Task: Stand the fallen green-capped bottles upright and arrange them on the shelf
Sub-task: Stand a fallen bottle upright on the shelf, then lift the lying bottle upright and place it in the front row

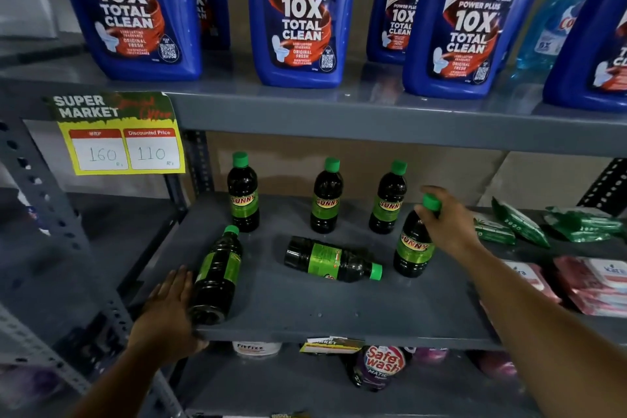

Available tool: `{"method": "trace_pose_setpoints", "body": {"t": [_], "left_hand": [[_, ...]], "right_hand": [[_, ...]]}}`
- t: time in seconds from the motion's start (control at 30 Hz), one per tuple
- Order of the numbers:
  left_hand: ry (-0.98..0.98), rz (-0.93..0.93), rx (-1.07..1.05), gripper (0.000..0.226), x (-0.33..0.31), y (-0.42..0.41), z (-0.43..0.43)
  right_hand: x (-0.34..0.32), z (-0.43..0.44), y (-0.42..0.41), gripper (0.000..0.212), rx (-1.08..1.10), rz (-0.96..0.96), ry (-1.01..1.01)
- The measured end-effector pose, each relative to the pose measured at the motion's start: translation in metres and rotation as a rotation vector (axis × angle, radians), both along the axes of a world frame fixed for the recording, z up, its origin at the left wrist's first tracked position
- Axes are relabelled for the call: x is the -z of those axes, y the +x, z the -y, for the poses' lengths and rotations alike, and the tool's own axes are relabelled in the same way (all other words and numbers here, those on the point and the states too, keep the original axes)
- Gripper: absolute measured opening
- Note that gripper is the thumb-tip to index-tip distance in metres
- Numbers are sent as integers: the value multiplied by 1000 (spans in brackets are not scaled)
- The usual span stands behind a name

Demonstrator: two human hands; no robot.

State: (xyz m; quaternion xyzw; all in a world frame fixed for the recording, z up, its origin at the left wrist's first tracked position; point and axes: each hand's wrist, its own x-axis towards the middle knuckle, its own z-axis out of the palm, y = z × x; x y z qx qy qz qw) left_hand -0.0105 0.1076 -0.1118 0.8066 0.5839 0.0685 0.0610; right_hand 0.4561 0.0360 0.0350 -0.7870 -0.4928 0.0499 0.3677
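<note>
Now right grip [444,224] around an upright bottle's neck [414,241], left grip [169,309] wide beside a fallen bottle [217,275].

Three upright bottles [243,193] stand in a row at the back of the shelf [339,309]. In front of them, at the right, a fourth bottle [414,241] stands under the right hand [444,224]. Two lie flat — one in the middle [330,258], cap pointing right, one at the left edge [217,275] beside the left hand [169,312]. Packets [519,222] lie further right.
</note>
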Motion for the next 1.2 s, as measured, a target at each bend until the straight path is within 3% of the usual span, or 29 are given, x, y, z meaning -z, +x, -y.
{"method": "trace_pose_setpoints", "body": {"t": [0.23, 0.5, 0.57, 0.63, 0.7, 0.77, 0.87, 0.97, 1.2], "left_hand": [[0, -20, 3, 135, 2, -2, -1], [-5, -41, 4, 134, -1, 0, 0], [-36, -40, -3, 136, -2, 1, 0], [-83, -78, -14, 138, -6, 2, -3], [-122, -170, -10, 140, -11, 4, -5], [-129, -205, 9, 144, -14, 4, -7], [-108, -160, 28, 147, -12, 2, -6], [-99, -176, 30, 145, -13, 3, -3], [-117, -146, 30, 148, -14, 2, -5]], "right_hand": [[1, -1, 8, 46, -155, -207, -39], [6, 0, 13, 44, -240, -168, -67], [10, 1, 11, 56, -198, -42, -39], [15, 7, 2, 63, -90, 259, 150], [20, 14, -21, 51, -47, 457, 439], [34, 19, -47, 39, -173, 504, 498], [69, 19, -72, 52, -383, 335, 86], [93, 14, -76, 81, -330, 129, -327], [81, 9, -68, 62, -354, 43, -365]]}}
